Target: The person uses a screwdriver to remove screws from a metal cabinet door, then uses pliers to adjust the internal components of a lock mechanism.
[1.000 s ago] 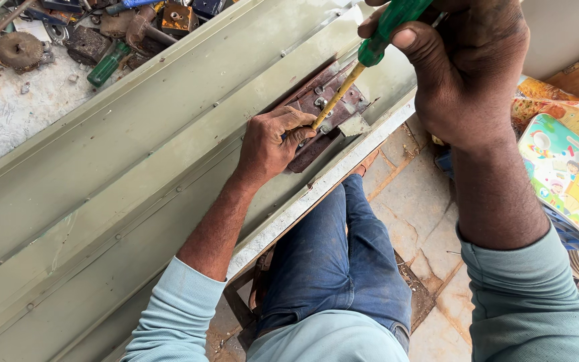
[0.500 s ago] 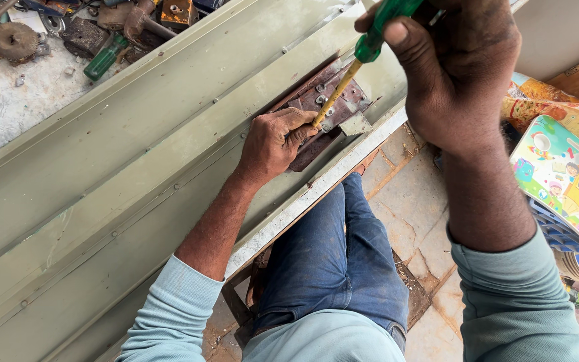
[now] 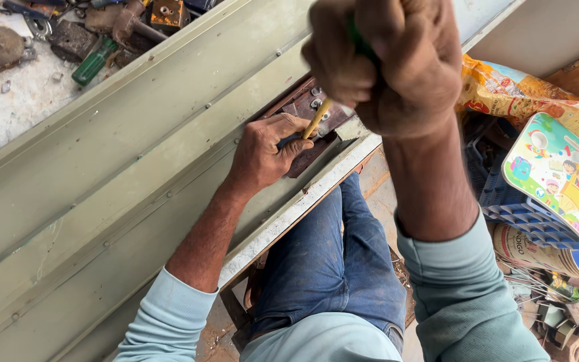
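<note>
My right hand [image 3: 387, 64] is clenched around the green handle of a screwdriver [image 3: 319, 118], close to the camera. Its yellow shaft slants down to a rusty brown lock plate [image 3: 313, 107] set in the edge of a pale green metal door panel [image 3: 122, 174] lying across my lap. My left hand [image 3: 263, 154] rests on the panel beside the lock, fingers pressed on the plate near the screwdriver tip. The tip itself is hidden behind my left fingers.
Rusty parts, a padlock-like block [image 3: 167, 13] and a green-handled tool [image 3: 92, 64] lie on the floor at top left. At right sit an orange printed bag [image 3: 537, 94], a colourful picture board [image 3: 564, 177] and a blue plastic crate [image 3: 504, 201]. My blue-jeaned leg [image 3: 330, 261] is below the panel.
My right hand has come closer to the camera and moved left over the lock, now hiding most of the green handle. My left hand stays on the lock plate.
</note>
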